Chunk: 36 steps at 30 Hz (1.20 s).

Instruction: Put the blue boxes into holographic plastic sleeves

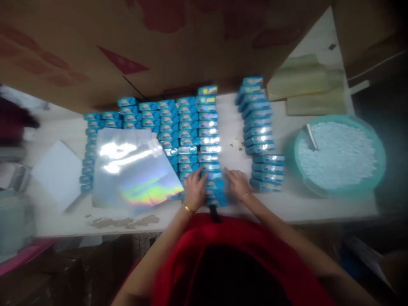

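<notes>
Behind all, a big printed carton (pixel 191 46); beneath, a white table (pixel 302 208). At right, a teal basin (pixel 347 192) heaped with white material (pixel 339 157). At left, a shiny sheet (pixel 134 170) over some blue rows (pixel 167 123); might slide if brushed by the left forearm (pixel 162 240). Between both hands, the near end of a column of blue packs (pixel 209 140); looks liable to skew under uneven pressure. Left hand (pixel 194 190): fingers bent onto packs, grip unclear through blur. Right hand (pixel 237 185): loosely spread just beside the column, seemingly empty.
</notes>
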### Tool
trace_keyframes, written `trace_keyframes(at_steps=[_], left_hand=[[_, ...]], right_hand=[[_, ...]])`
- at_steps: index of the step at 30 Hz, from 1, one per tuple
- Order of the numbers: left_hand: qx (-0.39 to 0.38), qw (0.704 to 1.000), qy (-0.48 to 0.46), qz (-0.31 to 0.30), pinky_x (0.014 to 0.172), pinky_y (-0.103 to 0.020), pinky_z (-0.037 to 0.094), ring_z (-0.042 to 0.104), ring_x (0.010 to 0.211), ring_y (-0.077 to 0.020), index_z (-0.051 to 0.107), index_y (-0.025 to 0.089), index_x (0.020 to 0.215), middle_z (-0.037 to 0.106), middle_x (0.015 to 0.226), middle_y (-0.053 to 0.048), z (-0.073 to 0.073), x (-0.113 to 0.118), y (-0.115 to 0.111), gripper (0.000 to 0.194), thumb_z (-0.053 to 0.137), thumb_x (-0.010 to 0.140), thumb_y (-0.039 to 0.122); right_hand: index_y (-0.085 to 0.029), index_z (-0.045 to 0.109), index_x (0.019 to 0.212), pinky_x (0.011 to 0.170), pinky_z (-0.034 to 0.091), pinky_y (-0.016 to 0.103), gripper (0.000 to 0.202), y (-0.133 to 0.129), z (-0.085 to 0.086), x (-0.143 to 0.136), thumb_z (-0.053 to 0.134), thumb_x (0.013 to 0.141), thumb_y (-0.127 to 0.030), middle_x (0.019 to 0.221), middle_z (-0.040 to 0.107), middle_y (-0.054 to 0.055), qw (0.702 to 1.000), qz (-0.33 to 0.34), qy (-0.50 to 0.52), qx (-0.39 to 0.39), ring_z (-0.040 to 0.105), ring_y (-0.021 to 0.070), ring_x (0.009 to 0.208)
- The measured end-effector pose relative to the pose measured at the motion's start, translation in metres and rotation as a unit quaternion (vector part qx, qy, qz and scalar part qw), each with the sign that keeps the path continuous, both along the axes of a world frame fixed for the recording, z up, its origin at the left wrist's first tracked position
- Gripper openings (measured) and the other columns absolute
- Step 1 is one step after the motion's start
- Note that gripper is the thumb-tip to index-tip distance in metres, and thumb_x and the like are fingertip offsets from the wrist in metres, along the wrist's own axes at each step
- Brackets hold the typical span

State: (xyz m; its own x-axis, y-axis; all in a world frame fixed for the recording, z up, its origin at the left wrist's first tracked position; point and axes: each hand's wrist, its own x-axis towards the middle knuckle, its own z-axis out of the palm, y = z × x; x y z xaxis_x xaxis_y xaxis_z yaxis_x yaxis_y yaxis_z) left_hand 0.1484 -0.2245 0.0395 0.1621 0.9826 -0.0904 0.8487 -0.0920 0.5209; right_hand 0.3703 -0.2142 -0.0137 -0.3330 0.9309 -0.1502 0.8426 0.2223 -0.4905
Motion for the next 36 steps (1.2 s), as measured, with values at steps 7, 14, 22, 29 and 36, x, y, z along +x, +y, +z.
trace_keyframes(at_steps=[7,14,22,29,36], left_hand=[[0.098,0.969,0.015,0.228,0.086,-0.037,0.046,0.06,0.091,-0.0213,0.059,0.015,0.113,0.064,0.102,-0.012,0.005,-0.168,0.077,0.031,0.042,0.091,0.029],[0.052,0.981,0.154,0.11,0.082,-0.036,0.045,0.056,0.097,-0.0241,0.062,0.019,0.114,0.059,0.109,-0.013,-0.012,-0.221,0.115,0.033,0.04,0.093,0.033],[0.082,0.972,0.213,0.053,0.076,-0.039,0.04,0.052,0.089,-0.0255,0.065,0.021,0.108,0.062,0.101,-0.013,-0.014,-0.22,0.113,0.031,0.038,0.094,0.029],[0.113,0.984,0.122,0.059,0.084,-0.038,0.041,0.054,0.097,-0.0239,0.063,0.02,0.099,0.062,0.108,-0.012,-0.006,-0.208,0.091,0.021,0.043,0.092,0.023],[0.172,0.906,-0.16,0.353,0.077,-0.028,0.045,0.057,0.076,-0.0137,0.059,0.019,0.081,0.061,0.078,-0.001,0.059,-0.149,0.029,0.015,0.064,0.081,0.033]], right_hand=[[-0.018,0.046,0.14,0.103,0.034,0.043,0.048,0.076,0.054,-0.128,0.033,0.093,-0.015,0.133,0.055,0.011,0.978,0.126,0.122,0.109,0.043,0.0261,0.126],[-0.011,0.042,0.14,0.112,0.026,0.051,0.049,0.116,0.03,-0.261,0.046,0.093,-0.021,0.152,0.034,0.013,0.969,0.241,0.037,0.035,0.027,0.0291,0.141],[-0.012,0.042,0.141,0.113,0.025,0.051,0.048,0.116,0.017,-0.261,0.046,0.095,-0.027,0.153,0.031,0.013,0.969,0.239,0.035,0.043,0.026,0.0295,0.141],[-0.012,0.044,0.139,0.113,0.025,0.049,0.047,0.117,0.017,-0.26,0.048,0.094,-0.027,0.152,0.034,0.012,0.97,0.235,0.05,0.046,0.028,0.0296,0.14],[-0.015,0.056,0.127,0.112,0.028,0.044,0.036,0.117,0.036,-0.249,0.043,0.096,-0.029,0.142,0.049,0.012,0.965,0.148,0.214,-0.02,0.037,0.0249,0.135]])
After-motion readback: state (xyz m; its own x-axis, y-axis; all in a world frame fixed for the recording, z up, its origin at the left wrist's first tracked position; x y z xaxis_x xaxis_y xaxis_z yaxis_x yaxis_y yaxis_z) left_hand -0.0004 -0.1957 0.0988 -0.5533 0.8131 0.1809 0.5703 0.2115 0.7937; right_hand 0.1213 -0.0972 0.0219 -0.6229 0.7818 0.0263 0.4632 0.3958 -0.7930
